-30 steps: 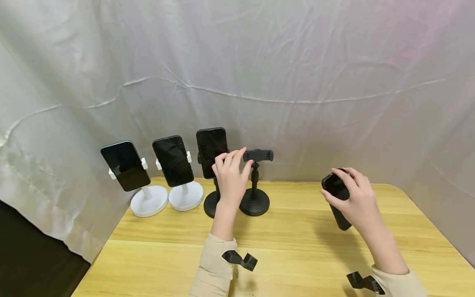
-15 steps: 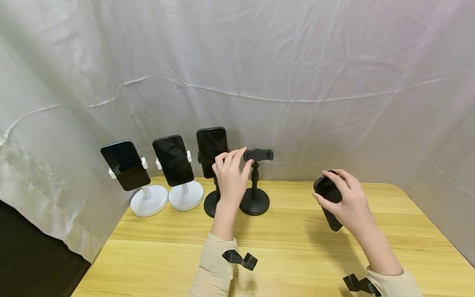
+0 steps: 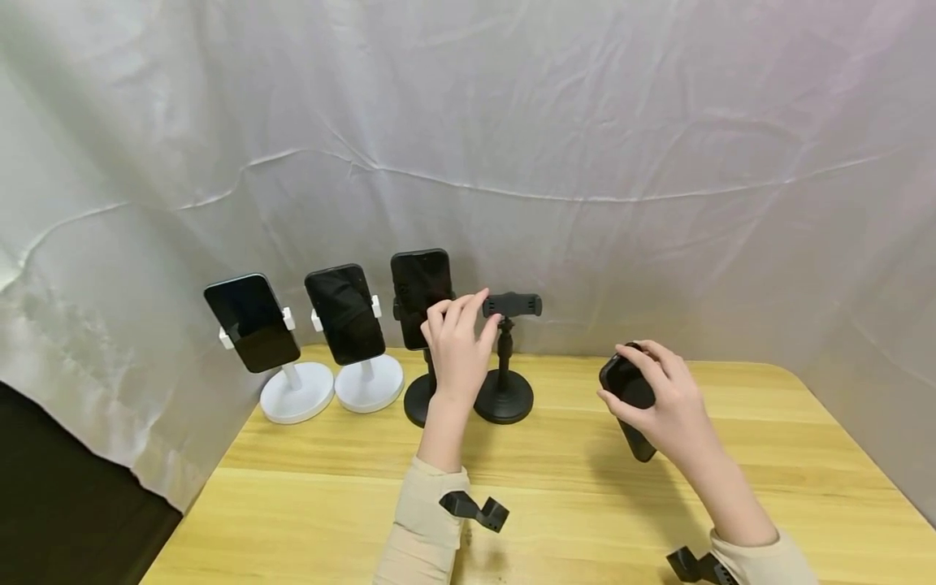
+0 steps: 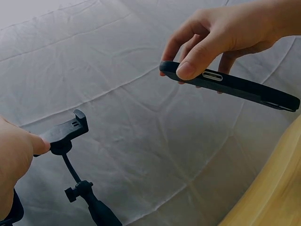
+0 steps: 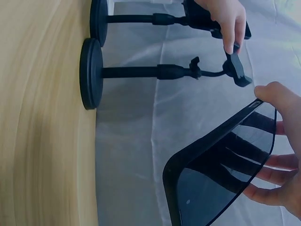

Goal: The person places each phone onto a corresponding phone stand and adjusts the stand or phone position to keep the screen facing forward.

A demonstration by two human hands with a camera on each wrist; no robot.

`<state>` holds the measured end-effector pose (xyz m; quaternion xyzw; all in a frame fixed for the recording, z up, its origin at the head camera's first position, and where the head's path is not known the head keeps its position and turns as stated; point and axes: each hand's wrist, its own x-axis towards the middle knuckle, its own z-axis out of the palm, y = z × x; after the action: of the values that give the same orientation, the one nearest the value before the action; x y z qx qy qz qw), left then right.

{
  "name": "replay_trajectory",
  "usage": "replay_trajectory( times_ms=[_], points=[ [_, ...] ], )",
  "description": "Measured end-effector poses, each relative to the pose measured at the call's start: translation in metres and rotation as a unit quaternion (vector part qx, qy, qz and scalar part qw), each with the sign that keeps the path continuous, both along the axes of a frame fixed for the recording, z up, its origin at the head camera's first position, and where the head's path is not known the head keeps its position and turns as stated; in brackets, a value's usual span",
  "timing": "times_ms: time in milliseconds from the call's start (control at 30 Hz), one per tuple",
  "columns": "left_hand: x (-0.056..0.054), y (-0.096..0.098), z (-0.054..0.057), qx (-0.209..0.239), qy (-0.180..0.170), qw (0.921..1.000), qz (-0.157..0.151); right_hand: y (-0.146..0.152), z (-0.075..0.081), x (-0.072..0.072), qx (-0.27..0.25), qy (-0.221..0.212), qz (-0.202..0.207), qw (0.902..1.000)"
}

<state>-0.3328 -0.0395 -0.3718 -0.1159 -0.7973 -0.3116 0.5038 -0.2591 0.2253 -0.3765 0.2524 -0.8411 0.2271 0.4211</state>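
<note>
My left hand [image 3: 457, 349] pinches the left end of the holder clamp [image 3: 515, 305] on a black phone stand [image 3: 504, 398] with a round base. In the right wrist view this clamp shows no phone in it. Off to the right, above the table, my right hand [image 3: 674, 410] holds a black smartphone [image 5: 225, 165] by its edges, thumb on one side and fingers on the other. The phone is tilted and apart from the clamp. Its charging port edge [image 4: 213, 75] shows in the left wrist view.
Left of the clamp stand, a black stand holds a phone [image 3: 420, 280], partly behind my left hand. Farther left, two white stands [image 3: 296, 394] hold a phone [image 3: 252, 321] and another phone [image 3: 345, 313]. A grey curtain [image 3: 585, 162] hangs behind the wooden table [image 3: 329, 504].
My right hand has moved left and slightly down with the smartphone, nearer to the clamp stand. My left hand has kept its place at the clamp.
</note>
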Motion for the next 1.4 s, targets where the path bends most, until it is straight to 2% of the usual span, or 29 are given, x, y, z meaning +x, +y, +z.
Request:
replay_trajectory(
  times_ms=[533, 733, 933, 1167, 1400],
  points=[
    [0.0, -0.001, 0.0, -0.004, -0.006, 1.0, -0.001, -0.023, 0.007, -0.003, 0.015, -0.024, 0.018, 0.9994],
    [0.0, -0.001, 0.0, -0.003, -0.007, 1.0, -0.004, -0.034, 0.011, -0.004, 0.009, -0.01, 0.023, 0.9996],
    [-0.001, -0.001, 0.0, -0.001, -0.008, 1.0, -0.004, -0.045, 0.014, -0.01, -0.011, 0.026, 0.036, 0.999],
    [0.0, -0.001, 0.001, -0.003, -0.007, 1.0, -0.004, -0.053, 0.019, -0.012, -0.015, 0.017, 0.043, 0.9988],
    [0.001, -0.002, 0.001, -0.005, -0.01, 0.9999, -0.003, -0.065, 0.025, -0.016, -0.023, 0.035, 0.055, 0.9976]
  ],
)
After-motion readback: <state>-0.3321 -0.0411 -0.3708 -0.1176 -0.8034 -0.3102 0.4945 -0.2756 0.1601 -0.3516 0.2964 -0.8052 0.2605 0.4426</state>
